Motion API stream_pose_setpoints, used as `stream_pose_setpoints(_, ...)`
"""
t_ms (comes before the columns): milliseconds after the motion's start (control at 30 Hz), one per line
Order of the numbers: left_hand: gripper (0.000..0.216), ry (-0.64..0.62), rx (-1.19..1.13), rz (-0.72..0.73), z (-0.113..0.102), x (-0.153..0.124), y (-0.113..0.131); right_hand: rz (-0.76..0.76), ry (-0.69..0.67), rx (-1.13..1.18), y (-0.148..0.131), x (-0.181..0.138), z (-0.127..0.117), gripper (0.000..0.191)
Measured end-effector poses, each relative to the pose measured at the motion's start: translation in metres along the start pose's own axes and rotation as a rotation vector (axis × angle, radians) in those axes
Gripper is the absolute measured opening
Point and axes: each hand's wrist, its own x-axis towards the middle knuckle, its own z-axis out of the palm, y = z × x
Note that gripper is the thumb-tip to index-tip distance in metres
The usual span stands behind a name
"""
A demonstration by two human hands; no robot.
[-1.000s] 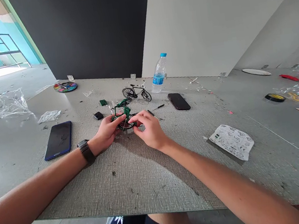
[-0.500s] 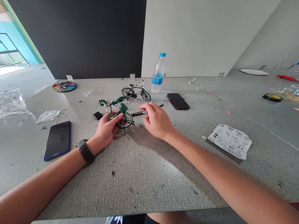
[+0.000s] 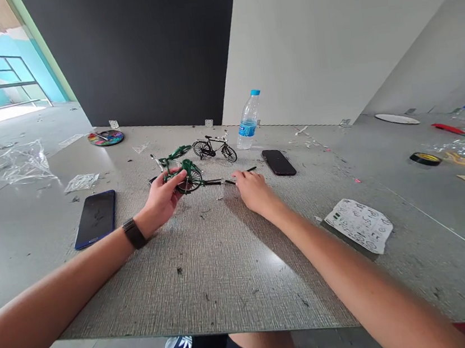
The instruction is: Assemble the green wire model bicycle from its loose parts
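Observation:
A green model bicycle (image 3: 190,174), with a dark spoked wheel, is gripped in my left hand (image 3: 163,200), thumb across its frame. My right hand (image 3: 253,189) rests on the table to the right, fingers curled down over a slim dark stick-like tool (image 3: 230,182). Its exact kind is too small to tell, and my fingers hide its middle. Between my hands lies another thin black rod (image 3: 212,182), close to the green bicycle's wheel. Behind them a black model bicycle (image 3: 212,147) stands upright.
A water bottle (image 3: 248,124) and a black phone (image 3: 278,162) stand and lie right of the black bicycle. Left are a blue-edged phone (image 3: 95,218) and a paint palette (image 3: 106,137). At right lie a printed sheet (image 3: 361,225) and a tape roll (image 3: 424,159).
My right hand has moved slightly right and down onto the table, its fingers closing over the slim tool. My left hand has tilted the green bicycle a little. The view has shifted slightly.

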Motion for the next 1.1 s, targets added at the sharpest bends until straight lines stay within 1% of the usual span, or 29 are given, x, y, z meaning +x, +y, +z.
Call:
stream_pose_setpoints(100, 0.012, -0.003, -0.055, 0.054, -0.003, 0.011, 0.017, 0.002, 0.042, -0.035, -0.001, -0.001, 0.001, 0.040)
stream_pose_setpoints(167, 0.013, 0.023, -0.053, 0.078, -0.006, 0.017, 0.027, -0.020, 0.123, -0.008, -0.002, -0.002, 0.000, 0.033)
stream_pose_setpoints(267, 0.015, 0.095, -0.032, 0.073, -0.011, 0.022, 0.034, -0.071, 0.271, 0.117, -0.009, -0.002, -0.006, 0.022)
stream_pose_setpoints(333, 0.015, 0.102, -0.032, 0.063, -0.012, 0.024, 0.033, -0.116, 0.305, 0.241, -0.015, -0.004, -0.013, 0.016)
stream_pose_setpoints(433, 0.016, 0.074, -0.031, 0.067, -0.014, 0.025, 0.029, -0.160, 0.240, 0.427, -0.029, -0.007, -0.024, 0.006)
stream_pose_setpoints(500, 0.017, 0.051, -0.029, 0.078, -0.014, 0.025, 0.027, -0.189, 0.186, 0.493, -0.040, -0.008, -0.029, 0.004)
stream_pose_setpoints(567, 0.019, 0.021, -0.037, 0.088, -0.013, 0.025, 0.026, -0.220, 0.122, 0.471, -0.050, -0.006, -0.032, 0.014)
stream_pose_setpoints(667, 0.022, -0.002, -0.054, 0.102, -0.013, 0.026, 0.026, -0.276, 0.005, 0.300, -0.065, 0.004, -0.031, 0.035)
stream_pose_setpoints(700, 0.022, 0.002, -0.055, 0.104, -0.013, 0.027, 0.026, -0.284, -0.021, 0.251, -0.069, 0.009, -0.030, 0.039)
stream_pose_setpoints(767, 0.022, 0.008, -0.054, 0.107, -0.014, 0.028, 0.026, -0.273, -0.036, 0.226, -0.078, 0.020, -0.027, 0.036)
stream_pose_setpoints(867, 0.022, 0.012, -0.056, 0.109, -0.016, 0.031, 0.026, -0.240, -0.022, 0.314, -0.090, 0.038, -0.023, 0.025)
stream_pose_setpoints(1000, 0.021, 0.009, -0.070, 0.126, -0.020, 0.035, 0.024, -0.254, -0.097, 0.334, -0.106, 0.055, -0.017, 0.027)
stream_pose_setpoints(1100, 0.021, 0.021, -0.068, 0.118, -0.022, 0.037, 0.023, -0.237, -0.108, 0.304, -0.113, 0.061, -0.013, 0.025)
